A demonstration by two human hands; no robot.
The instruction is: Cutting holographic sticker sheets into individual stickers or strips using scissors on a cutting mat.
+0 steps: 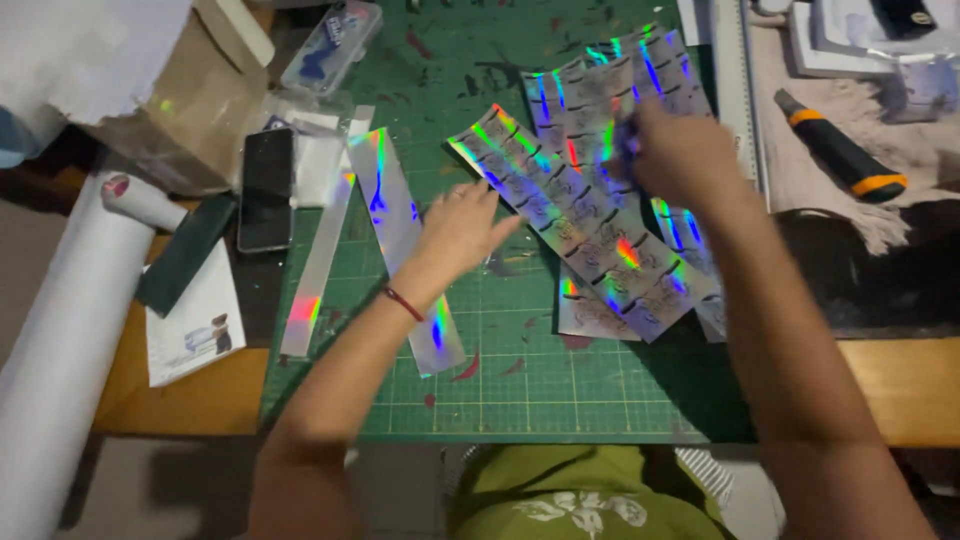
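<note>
My left hand (458, 228) lay flat and spread, fingers open, holding nothing, palm down on the green cutting mat (520, 380). Its fingertips pointed toward the pile of holographic printed strips (590, 240) and just reached the near edge of the top strip. The pile sat right of that hand, toward the mat's upper right part. The top strip's long axis ran diagonally, from the mat's upper middle down toward its right edge.

My right hand (672, 152) was over the pile's far end, fingers curled in on the sheets. It looked like a pinch on a strip edge, but motion blur hid it, so I could not tell if it truly gripped. Right hand was on the pile; left only touched its edge.

Left of my left hand, two blank holographic strips (400, 230) lay lengthwise on the mat, the wider one passing under my left wrist.

Off the mat's left edge: a black phone (266, 190) and a white paper roll (70, 330). Off the mat's right edge: a utility knife with orange bands (838, 148), well apart from both hands.
</note>
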